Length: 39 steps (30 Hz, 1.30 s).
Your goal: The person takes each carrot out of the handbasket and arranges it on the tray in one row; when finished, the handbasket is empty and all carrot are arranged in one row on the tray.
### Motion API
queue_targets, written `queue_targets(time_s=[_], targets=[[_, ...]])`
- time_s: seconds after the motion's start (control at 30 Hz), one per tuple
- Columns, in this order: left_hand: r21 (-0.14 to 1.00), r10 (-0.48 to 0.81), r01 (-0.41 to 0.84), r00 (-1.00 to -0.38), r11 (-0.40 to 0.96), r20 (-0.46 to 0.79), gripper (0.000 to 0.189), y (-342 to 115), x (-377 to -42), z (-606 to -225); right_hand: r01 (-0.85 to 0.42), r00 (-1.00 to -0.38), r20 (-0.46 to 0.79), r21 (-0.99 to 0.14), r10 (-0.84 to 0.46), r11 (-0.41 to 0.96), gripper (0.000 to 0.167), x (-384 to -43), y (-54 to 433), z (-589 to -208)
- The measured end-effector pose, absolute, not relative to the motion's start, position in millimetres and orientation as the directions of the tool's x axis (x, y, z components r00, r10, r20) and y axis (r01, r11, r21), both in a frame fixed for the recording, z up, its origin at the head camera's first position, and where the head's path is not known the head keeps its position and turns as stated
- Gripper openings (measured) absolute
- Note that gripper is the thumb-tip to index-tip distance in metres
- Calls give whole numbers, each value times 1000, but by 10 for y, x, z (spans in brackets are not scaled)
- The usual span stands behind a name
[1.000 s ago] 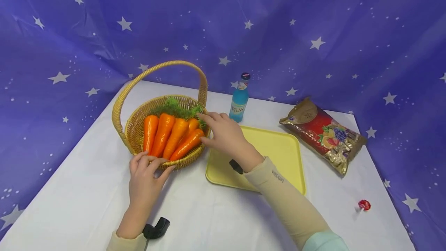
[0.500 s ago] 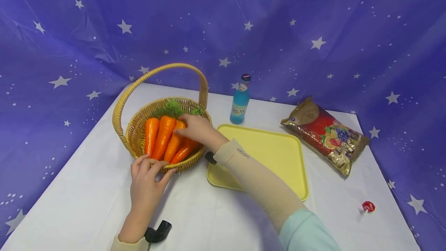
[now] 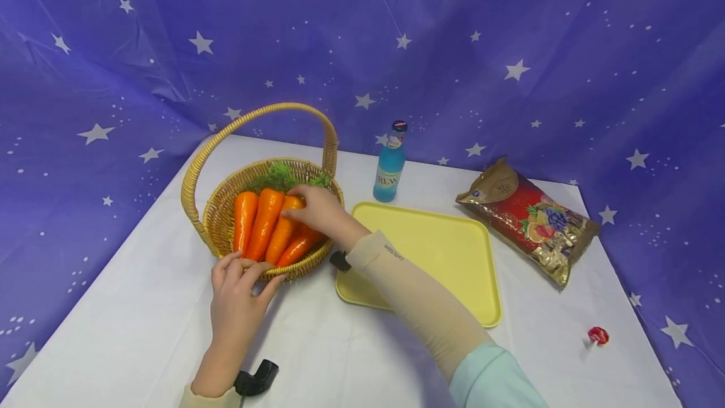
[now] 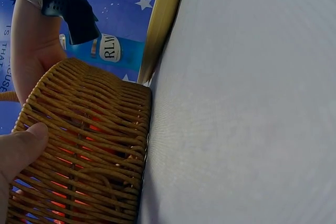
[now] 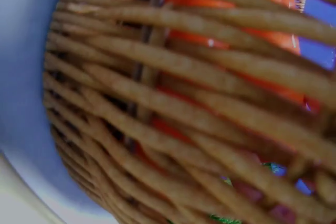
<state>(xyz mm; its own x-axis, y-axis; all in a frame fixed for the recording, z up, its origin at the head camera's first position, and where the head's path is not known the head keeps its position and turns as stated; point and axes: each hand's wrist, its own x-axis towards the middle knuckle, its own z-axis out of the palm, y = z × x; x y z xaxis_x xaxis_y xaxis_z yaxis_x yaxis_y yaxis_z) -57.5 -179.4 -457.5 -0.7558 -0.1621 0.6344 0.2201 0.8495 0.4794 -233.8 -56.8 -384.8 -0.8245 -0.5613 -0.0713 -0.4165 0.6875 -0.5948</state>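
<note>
A wicker basket (image 3: 309,264) with a tall handle holds several glossy orange carrots with green tops. My left hand (image 3: 233,301) grips its near rim; in the left wrist view the thumb (image 4: 32,141) lies against the outer weave. Over the basket's right side, my right hand (image 3: 324,211) pinches the thick end of a carrot (image 3: 280,242) between thumb and fingers. That carrot still lies among the others, and the hand partly covers the carrot (image 3: 296,250) to its right. The right wrist view is filled by the basket's weave (image 5: 173,72), with orange showing through the gaps.
A yellow tray (image 3: 447,250) lies right of the basket, under my right forearm. Behind it stands a blue bottle (image 3: 389,172). Farther right are a red and gold snack bag (image 3: 529,219) and a red lollipop (image 3: 598,335). A starry purple cloth hangs behind the table.
My right hand has moved left from the basket's right rim onto a carrot and taken hold of it. The left hand has stayed on the near rim.
</note>
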Motion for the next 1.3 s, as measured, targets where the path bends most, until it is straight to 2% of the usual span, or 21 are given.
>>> queue_targets(time_s=[0.33,0.9,1.13,1.3], targets=[[488,-169,205,-768,849,618,30,-1797,-578,-4579,-313,-856,-27,-767,-517,560,48,-2350,-367,-3764],[485,-170,221,-750,846,639,33,-1778,-598,-4590,-263,-874,49,-884,-483,387,48,-2243,471,-3381],[496,-175,205,-768,844,616,30,-1777,-587,-4586,-229,-899,39,-891,-437,391,46,-2190,873,-3356],[490,-180,201,-761,848,623,31,-1767,-580,-4563,-213,-904,-8,-858,-427,467,45,-2230,1020,-3524]])
